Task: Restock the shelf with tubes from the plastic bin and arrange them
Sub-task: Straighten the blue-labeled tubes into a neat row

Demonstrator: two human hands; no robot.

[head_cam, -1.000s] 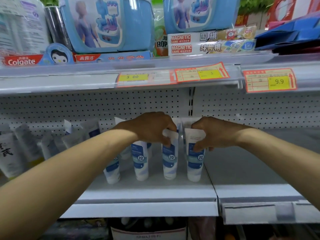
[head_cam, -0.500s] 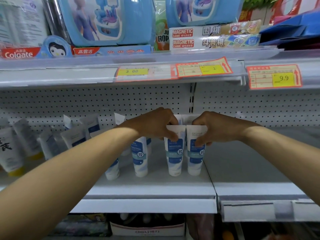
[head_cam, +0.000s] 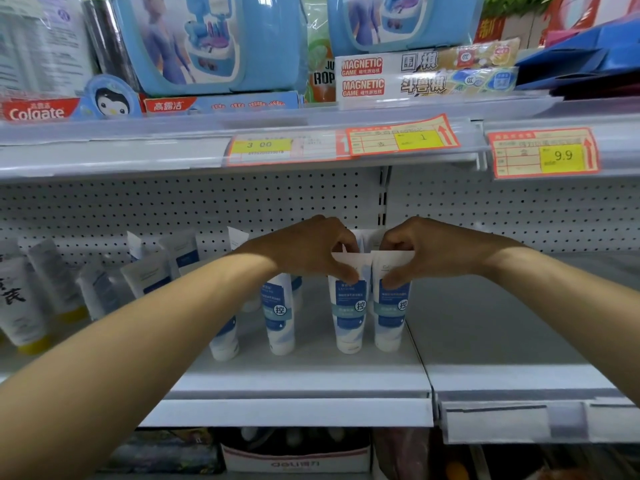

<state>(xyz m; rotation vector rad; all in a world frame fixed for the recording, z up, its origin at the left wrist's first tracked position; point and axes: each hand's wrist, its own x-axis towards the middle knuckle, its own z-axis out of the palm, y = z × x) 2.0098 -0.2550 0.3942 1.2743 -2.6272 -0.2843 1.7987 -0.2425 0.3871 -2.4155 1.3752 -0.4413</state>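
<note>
Left tube (head_cam: 348, 317): is standing near the right end of the shelf (head_cam: 311, 379), with its flat crimped top sitting between the thumb and the curled fingers of the left hand (head_cam: 311, 251).
Right tube (head_cam: 389, 313): is standing just beside it, the two tops touching, its crimp sitting inside the right hand (head_cam: 426, 251).
Left fingers (head_cam: 344, 273): are curling over the crimp and pinching it from front and back.
Right fingers (head_cam: 394, 277): are closing the same way on the right tube's crimp.
Arms: both forearms are reaching forward and converging, knuckles up, the hands nearly meeting over the two tubes.
Tube axis: both are standing upright, long axis vertical, caps down on the shelf, crimps up, printed faces turning toward the camera.
Third tube (head_cam: 278, 317): is standing upright to the left, apart from the pair, under the left wrist.
</note>
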